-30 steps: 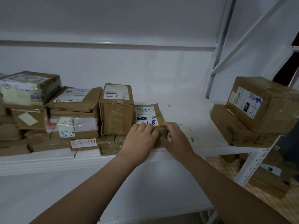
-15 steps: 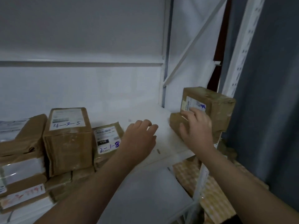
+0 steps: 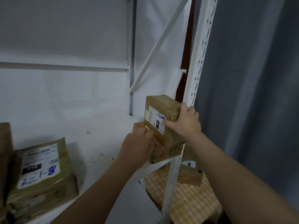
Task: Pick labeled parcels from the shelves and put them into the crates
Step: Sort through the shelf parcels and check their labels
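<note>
**Both grips on the top box at the right end of the shelf**

The top box (image 3: 161, 109), brown and taped, carries a white label (image 3: 155, 118) on the face turned toward the camera. On it a small black patch shows pale digits too blurred to read, and blue handwriting begins "2-1-"; the last figure is smudged. Further left, a parcel (image 3: 43, 172) leans with its own label (image 3: 39, 164) in plain sight: a black patch reading "010" and, in blue pen, "2-1-8". The printed lines above are too small to make out.

The right grip (image 3: 186, 123) pinches the top box, thumb laid across the label and fingers curled over the far right edge. The left grip (image 3: 137, 147) sits at the box's lower left corner, fingers bent against the seam where it meets the flat box (image 3: 168, 152) beneath; I cannot tell whether those fingers hold anything.

The top box rests on the flat box, which lies on the white shelf (image 3: 100, 139) at its right front corner, just beside the perforated upright post (image 3: 200, 59). A white diagonal brace (image 3: 160, 44) crosses behind. Below the shelf lie a small brown box (image 3: 189, 176) and a yellow checked surface (image 3: 191, 202). A grey curtain (image 3: 252, 94) hangs to the right.
</note>
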Available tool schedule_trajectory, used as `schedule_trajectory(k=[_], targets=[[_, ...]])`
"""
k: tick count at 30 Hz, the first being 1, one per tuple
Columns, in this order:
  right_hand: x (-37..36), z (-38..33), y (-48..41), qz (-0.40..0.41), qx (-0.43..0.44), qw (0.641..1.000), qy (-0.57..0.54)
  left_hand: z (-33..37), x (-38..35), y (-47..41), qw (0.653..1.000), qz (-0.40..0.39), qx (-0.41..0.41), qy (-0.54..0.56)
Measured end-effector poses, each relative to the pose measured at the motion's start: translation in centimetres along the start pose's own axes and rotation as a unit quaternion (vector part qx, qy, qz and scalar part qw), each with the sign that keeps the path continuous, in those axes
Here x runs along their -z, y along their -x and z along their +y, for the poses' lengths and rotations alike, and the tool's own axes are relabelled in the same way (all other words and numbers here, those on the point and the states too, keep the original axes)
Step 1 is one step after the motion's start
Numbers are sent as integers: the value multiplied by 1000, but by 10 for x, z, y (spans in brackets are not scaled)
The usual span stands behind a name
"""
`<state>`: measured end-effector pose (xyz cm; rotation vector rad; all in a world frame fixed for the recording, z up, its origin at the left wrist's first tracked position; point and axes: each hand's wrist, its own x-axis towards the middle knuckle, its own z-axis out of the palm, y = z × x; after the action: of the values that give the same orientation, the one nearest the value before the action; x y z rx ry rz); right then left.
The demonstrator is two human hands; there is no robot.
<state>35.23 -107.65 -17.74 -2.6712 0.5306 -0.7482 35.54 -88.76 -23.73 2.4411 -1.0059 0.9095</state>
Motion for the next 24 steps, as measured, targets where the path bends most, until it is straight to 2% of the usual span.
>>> schedule_trajectory(k=[4, 7, 9, 11, 13, 17, 20, 22, 24], targets=[[-1, 10, 5, 71, 29, 992, -96, 3, -23, -8, 993, -11, 77, 88], [-2, 21, 17, 136, 36, 963, -232, 8, -33, -18, 970, 11, 138, 199], [-3, 27, 24, 133, 9, 930, -342, 15, -34, -26, 927, 45, 185, 322], [-2, 32, 28, 106, -11, 889, -446, 23, -28, -36, 857, 91, 238, 448], [1, 35, 33, 71, -16, 849, -523, 31, -18, -44, 794, 101, 269, 536], [1, 36, 42, 16, -28, 818, -575, 30, -10, -58, 723, 73, 232, 646], [1, 39, 44, -14, -20, 826, -563, 22, -8, -59, 713, 36, 208, 669], [4, 43, 47, -5, 7, 845, -535, 19, -6, -56, 736, 29, 195, 648], [6, 45, 49, -5, 40, 845, -534, 17, -6, -51, 759, 32, 188, 623]])
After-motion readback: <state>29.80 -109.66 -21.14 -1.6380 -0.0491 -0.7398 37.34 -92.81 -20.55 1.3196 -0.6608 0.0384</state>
